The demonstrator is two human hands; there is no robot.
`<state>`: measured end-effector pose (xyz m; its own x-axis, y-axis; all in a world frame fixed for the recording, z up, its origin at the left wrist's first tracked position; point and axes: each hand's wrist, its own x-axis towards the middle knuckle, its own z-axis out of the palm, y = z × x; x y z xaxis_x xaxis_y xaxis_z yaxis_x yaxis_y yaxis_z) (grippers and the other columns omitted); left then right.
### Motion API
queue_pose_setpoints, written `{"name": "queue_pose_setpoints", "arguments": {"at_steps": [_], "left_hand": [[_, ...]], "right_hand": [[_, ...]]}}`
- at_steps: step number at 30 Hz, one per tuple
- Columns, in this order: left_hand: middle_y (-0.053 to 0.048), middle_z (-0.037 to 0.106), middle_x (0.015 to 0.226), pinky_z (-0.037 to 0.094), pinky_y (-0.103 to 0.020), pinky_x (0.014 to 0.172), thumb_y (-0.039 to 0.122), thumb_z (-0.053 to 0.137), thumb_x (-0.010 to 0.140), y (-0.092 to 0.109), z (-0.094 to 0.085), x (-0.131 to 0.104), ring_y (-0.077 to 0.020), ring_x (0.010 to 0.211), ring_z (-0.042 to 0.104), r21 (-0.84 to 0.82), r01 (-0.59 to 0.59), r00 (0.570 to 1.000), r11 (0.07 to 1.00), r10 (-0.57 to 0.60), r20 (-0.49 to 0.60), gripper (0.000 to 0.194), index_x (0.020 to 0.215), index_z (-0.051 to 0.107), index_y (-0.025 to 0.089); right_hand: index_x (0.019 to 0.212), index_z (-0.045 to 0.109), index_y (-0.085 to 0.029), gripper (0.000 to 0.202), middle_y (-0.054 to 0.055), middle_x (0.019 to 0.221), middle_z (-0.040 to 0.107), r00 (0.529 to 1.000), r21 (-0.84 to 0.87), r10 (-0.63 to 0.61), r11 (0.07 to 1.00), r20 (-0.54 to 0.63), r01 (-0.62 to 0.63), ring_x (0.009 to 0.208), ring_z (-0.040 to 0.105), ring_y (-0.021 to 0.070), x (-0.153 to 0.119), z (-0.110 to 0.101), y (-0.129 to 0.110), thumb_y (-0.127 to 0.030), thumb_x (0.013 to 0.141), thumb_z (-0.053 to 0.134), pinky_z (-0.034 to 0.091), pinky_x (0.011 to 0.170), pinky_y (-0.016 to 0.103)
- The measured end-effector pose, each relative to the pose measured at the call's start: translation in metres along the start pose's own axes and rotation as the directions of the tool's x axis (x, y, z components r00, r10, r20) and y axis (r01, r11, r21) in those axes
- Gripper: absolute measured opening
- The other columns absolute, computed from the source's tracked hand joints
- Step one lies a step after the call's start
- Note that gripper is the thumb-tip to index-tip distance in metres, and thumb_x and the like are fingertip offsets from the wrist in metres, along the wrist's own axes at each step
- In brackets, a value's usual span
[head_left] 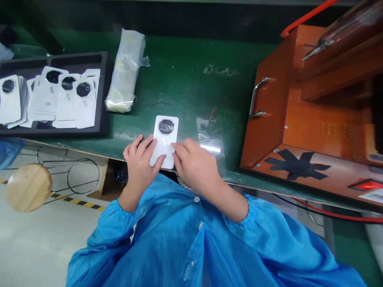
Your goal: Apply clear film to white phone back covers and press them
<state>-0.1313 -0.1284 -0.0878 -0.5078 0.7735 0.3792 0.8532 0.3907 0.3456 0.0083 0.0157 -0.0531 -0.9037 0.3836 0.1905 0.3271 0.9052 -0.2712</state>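
Observation:
A white phone back panel (163,149) with a dark octagonal camera area lies flat near the front edge of the green bench. My left hand (140,159) rests along its left side, fingers spread, fingertips and thumb on the panel. Over the right side of the panel is my right hand (194,161), its fingers bent and drawn together. Whether something small is pinched in them is hidden by blur and by the hand itself. A clear plastic film (211,145) lies on the bench just beyond my right hand.
At the left a black tray (103,99) holds several similar white panels (44,99). A plastic-wrapped bundle (125,71) lies beside it. An orange machine (269,103) with a metal handle occupies the right. Below the bench at left stands a round wooden stool (29,187).

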Motion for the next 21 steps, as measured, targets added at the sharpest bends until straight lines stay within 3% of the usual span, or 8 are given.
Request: {"name": "queue_pose_setpoints", "arguments": {"at_steps": [4,8,12,16,18,21], "left_hand": [[-0.012,0.073,0.146,0.037,-0.055,0.116,0.044,0.064,0.104,0.000,-0.004,0.000,-0.0379,0.145,0.058,-0.012,0.017,0.999,1.000,-0.017,0.035,0.038,0.134,0.074,0.023],[-0.013,0.075,0.141,0.043,-0.053,0.114,0.034,0.053,0.109,-0.004,-0.017,0.010,-0.0345,0.139,0.062,-0.030,0.016,0.998,0.999,-0.015,0.061,0.033,0.130,0.076,0.022],[-0.017,0.073,0.136,0.051,-0.048,0.108,0.026,0.046,0.109,-0.008,-0.023,0.036,-0.0295,0.128,0.068,-0.082,-0.007,0.998,0.997,0.012,0.063,0.037,0.131,0.075,0.017],[-0.015,0.073,0.135,0.052,-0.049,0.110,0.022,0.045,0.107,-0.008,-0.023,0.054,-0.0282,0.127,0.067,-0.078,-0.064,0.994,0.995,0.071,0.085,0.038,0.130,0.075,0.019],[-0.014,0.074,0.129,0.054,-0.047,0.109,0.023,0.047,0.108,-0.002,-0.030,0.058,-0.0265,0.123,0.069,-0.146,-0.073,0.995,0.987,0.082,0.060,0.035,0.127,0.076,0.019],[-0.009,0.076,0.118,0.058,-0.043,0.103,0.028,0.055,0.108,0.019,-0.049,0.065,-0.0241,0.114,0.072,-0.259,-0.062,0.998,0.964,0.053,-0.044,0.026,0.121,0.077,0.023]], "right_hand": [[0.138,0.067,-0.009,0.048,0.016,0.119,0.074,0.989,0.006,-0.141,0.990,-0.047,0.142,0.100,0.062,0.0271,-0.031,0.012,-0.016,-0.047,0.111,0.056,0.045,0.079,0.040],[0.144,0.063,-0.007,0.073,0.021,0.143,0.068,0.980,-0.020,-0.195,0.981,-0.042,0.194,0.121,0.058,0.0332,-0.035,0.020,-0.020,-0.066,0.100,0.067,0.044,0.089,0.043],[0.143,0.064,-0.008,0.062,0.019,0.144,0.069,0.972,-0.027,-0.221,0.975,-0.076,0.220,0.122,0.058,0.0323,-0.033,0.026,-0.017,-0.050,0.098,0.077,0.044,0.091,0.044],[0.132,0.070,-0.009,0.030,0.016,0.129,0.076,0.956,-0.061,-0.244,0.970,-0.160,0.237,0.112,0.064,0.0289,-0.035,0.029,-0.017,-0.021,0.106,0.062,0.046,0.085,0.042],[0.125,0.073,-0.009,0.027,0.016,0.118,0.078,0.943,-0.079,-0.272,0.962,-0.191,0.261,0.098,0.067,0.0261,-0.040,0.019,-0.015,-0.014,0.107,0.054,0.048,0.079,0.041],[0.123,0.075,-0.009,0.028,0.014,0.113,0.081,0.890,-0.100,-0.318,0.948,-0.328,0.302,0.079,0.068,0.0207,-0.059,-0.018,0.002,-0.013,0.108,0.051,0.050,0.070,0.038]]}}
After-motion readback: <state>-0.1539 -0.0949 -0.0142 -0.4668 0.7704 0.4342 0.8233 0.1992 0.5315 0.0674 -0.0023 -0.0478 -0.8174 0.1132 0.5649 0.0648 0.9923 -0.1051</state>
